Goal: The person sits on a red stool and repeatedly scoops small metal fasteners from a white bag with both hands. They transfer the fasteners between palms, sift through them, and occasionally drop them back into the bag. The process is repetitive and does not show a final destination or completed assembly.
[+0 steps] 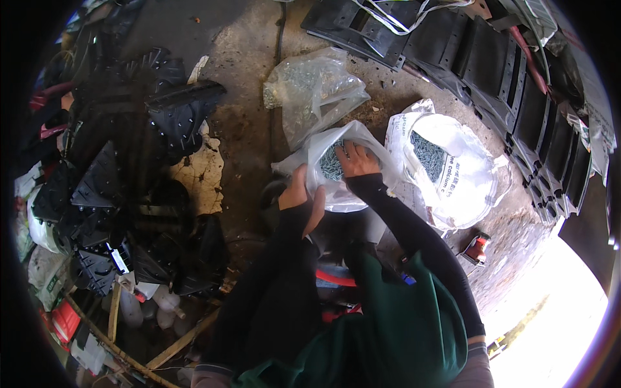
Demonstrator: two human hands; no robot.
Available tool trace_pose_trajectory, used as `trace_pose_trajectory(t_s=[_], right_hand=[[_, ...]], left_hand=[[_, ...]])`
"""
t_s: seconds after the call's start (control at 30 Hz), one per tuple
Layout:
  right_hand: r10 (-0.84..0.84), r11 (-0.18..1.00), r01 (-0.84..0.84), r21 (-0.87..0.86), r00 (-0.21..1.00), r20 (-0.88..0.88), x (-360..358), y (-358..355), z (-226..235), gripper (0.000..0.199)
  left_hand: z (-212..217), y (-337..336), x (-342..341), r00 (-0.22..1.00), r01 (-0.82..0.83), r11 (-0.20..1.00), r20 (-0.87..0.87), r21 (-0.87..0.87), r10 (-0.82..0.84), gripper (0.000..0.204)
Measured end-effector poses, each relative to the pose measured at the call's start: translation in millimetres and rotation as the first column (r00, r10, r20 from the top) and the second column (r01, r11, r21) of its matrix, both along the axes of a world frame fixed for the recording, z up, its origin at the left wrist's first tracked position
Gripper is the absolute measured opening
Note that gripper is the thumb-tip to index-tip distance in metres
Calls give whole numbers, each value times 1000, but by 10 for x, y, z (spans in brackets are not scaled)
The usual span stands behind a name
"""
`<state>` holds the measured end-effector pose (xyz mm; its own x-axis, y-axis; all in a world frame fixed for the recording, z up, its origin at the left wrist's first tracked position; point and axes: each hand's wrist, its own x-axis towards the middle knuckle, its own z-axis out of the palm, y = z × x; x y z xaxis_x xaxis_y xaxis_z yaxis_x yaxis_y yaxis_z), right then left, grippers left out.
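Note:
A translucent plastic bag stands with its mouth spread in front of me. Small grey-green screws fill its inside. My left hand grips the near left side of the bag between thumb and fingers. Inside the mouth, my right hand lies palm down on the screws, its fingers slightly apart and their tips partly hidden. Right beside it is a white woven sack with more of the same kind of screws. Beyond sits another clear plastic bag with small metal pieces in it.
Black metal panels lean in a row along the right. Black triangular brackets are piled at the left. A red and black tool lies on the concrete floor at the right. Wooden strips are at lower left.

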<state>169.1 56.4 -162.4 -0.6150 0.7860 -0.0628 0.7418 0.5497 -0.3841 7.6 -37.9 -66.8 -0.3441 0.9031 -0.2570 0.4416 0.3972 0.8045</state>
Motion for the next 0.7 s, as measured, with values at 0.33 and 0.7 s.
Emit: trace_pose_trajectory(t_s=[0.33, 0.7], right_hand=[[-275, 822, 165, -546, 953, -126, 143, 208, 126, 29], [-868, -29, -52, -998, 497, -1, 364, 251, 966, 26]], left_hand=[[66, 105, -58, 992, 28, 999, -120, 14, -27, 53], [214, 557, 220, 645, -65, 968, 730, -242, 226, 49]])
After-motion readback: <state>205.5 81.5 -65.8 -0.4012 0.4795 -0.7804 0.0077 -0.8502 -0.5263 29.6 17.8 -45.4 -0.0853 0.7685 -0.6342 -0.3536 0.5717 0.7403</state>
